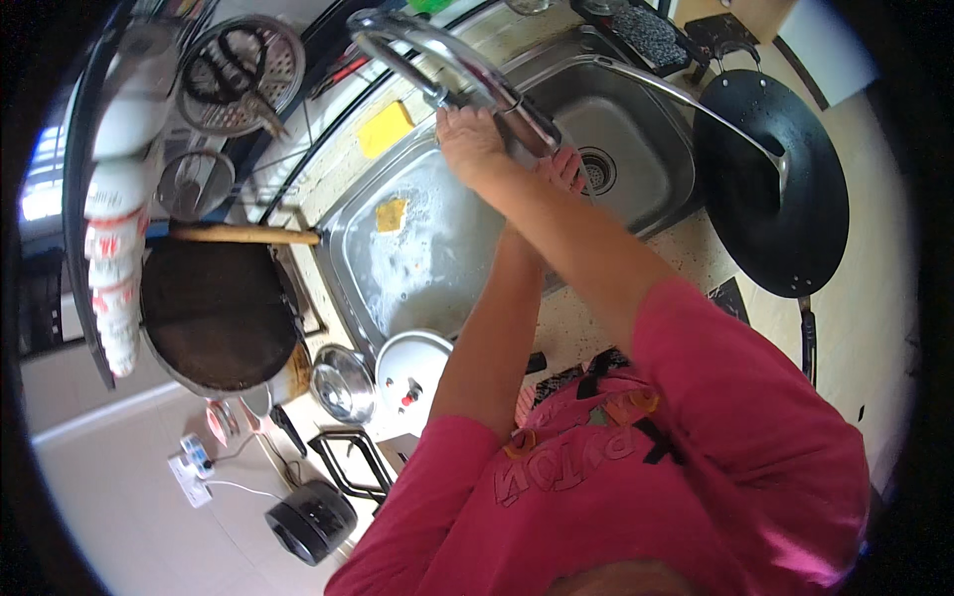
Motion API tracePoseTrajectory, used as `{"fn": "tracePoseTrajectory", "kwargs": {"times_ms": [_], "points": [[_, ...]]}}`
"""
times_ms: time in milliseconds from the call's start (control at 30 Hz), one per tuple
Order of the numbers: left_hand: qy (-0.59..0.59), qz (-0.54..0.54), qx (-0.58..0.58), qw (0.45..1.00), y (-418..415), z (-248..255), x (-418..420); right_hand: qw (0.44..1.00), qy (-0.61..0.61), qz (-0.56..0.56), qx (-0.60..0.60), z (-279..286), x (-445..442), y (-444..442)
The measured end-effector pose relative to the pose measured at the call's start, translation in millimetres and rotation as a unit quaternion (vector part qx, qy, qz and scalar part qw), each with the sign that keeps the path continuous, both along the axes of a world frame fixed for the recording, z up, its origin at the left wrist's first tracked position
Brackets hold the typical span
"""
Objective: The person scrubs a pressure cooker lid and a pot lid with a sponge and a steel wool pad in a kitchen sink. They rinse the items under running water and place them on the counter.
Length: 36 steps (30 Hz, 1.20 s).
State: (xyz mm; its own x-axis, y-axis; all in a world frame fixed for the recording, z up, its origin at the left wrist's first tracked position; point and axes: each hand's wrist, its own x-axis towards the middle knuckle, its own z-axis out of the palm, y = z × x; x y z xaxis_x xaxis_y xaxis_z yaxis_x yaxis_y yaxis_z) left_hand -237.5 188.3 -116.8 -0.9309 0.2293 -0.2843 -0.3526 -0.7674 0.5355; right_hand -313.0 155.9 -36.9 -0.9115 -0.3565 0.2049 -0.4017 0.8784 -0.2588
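Observation:
Over the double sink, my right forearm crosses above my left. My right hand [471, 141] is closed on the lower part of the chrome faucet [522, 119]. My left hand [563, 170] is beneath the spout end, its fingers reddish and partly hidden by the spout and my right forearm; whether it holds anything cannot be told. A thin stream of water seems to fall beside it. In the left basin [440, 276], which has soap suds, lies a small yellow-brown sponge [391, 215]. The right basin [633, 127] shows its drain strainer [596, 170].
A black wok [775, 223] with a metal ladle [693, 100] stands right of the sink. A yellow cloth or sponge [385, 129] lies behind the left basin. A white-lidded pot [410, 372], a glass lid [343, 384] and a dark round pan [220, 313] are at the left, below stacked bowls [115, 261].

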Motion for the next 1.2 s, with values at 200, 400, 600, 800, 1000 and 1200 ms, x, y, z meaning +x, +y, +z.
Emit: {"fn": "tracePoseTrajectory", "kwargs": {"times_ms": [200, 400, 600, 800, 1000, 1200], "points": [[-0.09, 0.013, 0.033, 0.995, 22, 16, -1, 0.99, -0.111, -0.021, 0.079, -15, 23, -13], [-0.115, -0.01, 0.105, 0.988, 14, 11, -14, 0.992, -0.096, -0.038, -0.068, 19, 84, 105], [-0.172, 0.075, -0.08, 0.979, 49, 16, -14, 0.936, -0.09, -0.147, -0.306, -67, 94, 158], [-0.227, 0.012, -0.247, 0.942, 48, 51, -33, 0.96, -0.102, -0.123, -0.229, -24, 121, 164], [-0.346, 0.164, -0.002, 0.924, 13, 54, -74, 0.978, -0.081, -0.037, -0.19, -35, 160, 189], [-0.098, -0.089, -0.044, 0.99, 9, 16, -24, 0.847, -0.228, -0.073, -0.474, -66, 125, 200]]}}
